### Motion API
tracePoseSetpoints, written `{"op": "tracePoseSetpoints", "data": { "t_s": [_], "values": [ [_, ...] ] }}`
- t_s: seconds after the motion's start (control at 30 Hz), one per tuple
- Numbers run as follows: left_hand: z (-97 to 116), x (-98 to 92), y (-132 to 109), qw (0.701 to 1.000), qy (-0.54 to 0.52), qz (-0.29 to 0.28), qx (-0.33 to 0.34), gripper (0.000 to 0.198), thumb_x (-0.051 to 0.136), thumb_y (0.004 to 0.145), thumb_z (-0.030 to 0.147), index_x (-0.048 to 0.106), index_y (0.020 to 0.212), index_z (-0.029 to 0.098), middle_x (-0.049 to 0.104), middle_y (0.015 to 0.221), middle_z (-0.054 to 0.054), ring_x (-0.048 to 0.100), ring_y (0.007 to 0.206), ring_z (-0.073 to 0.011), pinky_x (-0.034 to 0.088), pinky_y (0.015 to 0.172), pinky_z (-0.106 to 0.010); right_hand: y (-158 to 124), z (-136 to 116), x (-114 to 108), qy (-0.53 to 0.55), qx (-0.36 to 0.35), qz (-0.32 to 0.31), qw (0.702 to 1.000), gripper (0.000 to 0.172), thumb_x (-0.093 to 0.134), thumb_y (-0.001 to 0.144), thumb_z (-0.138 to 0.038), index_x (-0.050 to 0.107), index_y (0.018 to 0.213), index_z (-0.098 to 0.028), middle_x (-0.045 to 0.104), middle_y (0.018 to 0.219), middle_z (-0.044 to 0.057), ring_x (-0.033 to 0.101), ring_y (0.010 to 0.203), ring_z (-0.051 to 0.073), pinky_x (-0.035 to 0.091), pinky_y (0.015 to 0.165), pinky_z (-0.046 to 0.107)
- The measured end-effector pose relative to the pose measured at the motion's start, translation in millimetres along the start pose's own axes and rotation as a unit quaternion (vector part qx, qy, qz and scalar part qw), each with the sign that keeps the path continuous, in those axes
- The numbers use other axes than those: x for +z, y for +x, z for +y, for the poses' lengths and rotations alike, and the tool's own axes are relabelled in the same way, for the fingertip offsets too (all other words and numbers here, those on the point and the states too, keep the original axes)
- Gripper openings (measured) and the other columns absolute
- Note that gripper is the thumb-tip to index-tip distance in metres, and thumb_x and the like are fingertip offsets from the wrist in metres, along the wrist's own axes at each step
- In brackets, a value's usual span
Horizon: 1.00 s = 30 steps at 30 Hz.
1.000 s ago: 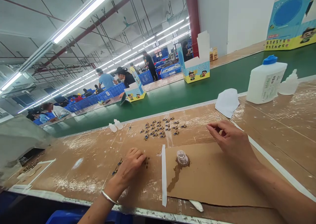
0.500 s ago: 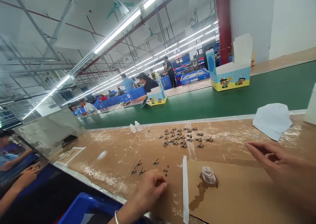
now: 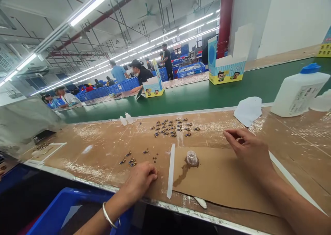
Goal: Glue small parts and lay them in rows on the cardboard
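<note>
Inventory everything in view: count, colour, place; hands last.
Table: one, brown; foreground
Small parts: many, blue-gold; tabletop
Cardboard: one, brown; near right
Cup: one, clear; on cardboard
Bits: few, brown; left of cardboard
Tapes: several, white; tabletop
Small bottles: two, white; far edge
Big bottle: one, white, blue-capped; right
Container: one, whitish; right edge
Sheet: one, white; back right
Counter: one, green; behind
Boxes: three, blue-yellow; behind
Bin: one, blue; below
People: several, varied; background
Lights: several, white; ceiling
Left hand: one, bangled; front edge
Right hand: one, bare; over cardboard
</note>
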<state>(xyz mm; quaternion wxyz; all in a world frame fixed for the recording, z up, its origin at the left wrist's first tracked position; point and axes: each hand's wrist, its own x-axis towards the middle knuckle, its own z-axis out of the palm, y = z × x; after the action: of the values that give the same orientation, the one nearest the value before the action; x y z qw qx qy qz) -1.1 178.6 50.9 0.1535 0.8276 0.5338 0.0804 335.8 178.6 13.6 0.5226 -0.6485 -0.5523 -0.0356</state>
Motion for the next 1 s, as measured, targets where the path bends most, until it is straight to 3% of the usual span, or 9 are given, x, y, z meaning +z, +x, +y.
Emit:
{"op": "tracePoseSetpoints", "data": {
  "t_s": [0.33, 0.6, 1.0],
  "values": [
    [-10, -5.1, -2, 0.999, -0.037, -0.002, -0.011, 0.015, 0.055, 0.076, 0.016, 0.070, 0.073, 0.018, 0.069, 0.078, -0.003, 0.061, 0.076, -0.0172, 0.042, 0.069, -0.025, 1, -6, -2, 0.004, 0.031, -0.015, 0.999, 0.055, 0.044, 0.081, -0.068, 0.061, 0.082, -0.016, 0.059, 0.082, 0.002, 0.047, 0.057, 0.008, 0.041, 0.059, 0.023],
    [-17, 12.2, -24, 0.994, -0.096, 0.060, -0.002, 0.019, 0.052, 0.084, 0.018, 0.071, 0.089, 0.018, 0.065, 0.085, -0.005, 0.060, 0.083, -0.0168, 0.044, 0.075, -0.027, 1, -3, -1, -0.010, 0.075, -0.011, 0.997, 0.037, 0.049, 0.069, -0.058, 0.063, 0.076, -0.025, 0.061, 0.082, -0.005, 0.049, 0.056, 0.010, 0.039, 0.056, 0.023],
    [-23, 25.9, -34, 0.987, -0.125, 0.096, 0.041, 0.023, 0.047, 0.088, 0.021, 0.068, 0.098, 0.022, 0.061, 0.087, -0.005, 0.056, 0.085, -0.0183, 0.045, 0.075, -0.030, 2, -1, 3, -0.024, 0.098, -0.014, 0.995, 0.042, 0.048, 0.065, -0.063, 0.063, 0.075, -0.026, 0.061, 0.080, -0.005, 0.052, 0.057, 0.013, 0.040, 0.057, 0.026]
  ]
}}
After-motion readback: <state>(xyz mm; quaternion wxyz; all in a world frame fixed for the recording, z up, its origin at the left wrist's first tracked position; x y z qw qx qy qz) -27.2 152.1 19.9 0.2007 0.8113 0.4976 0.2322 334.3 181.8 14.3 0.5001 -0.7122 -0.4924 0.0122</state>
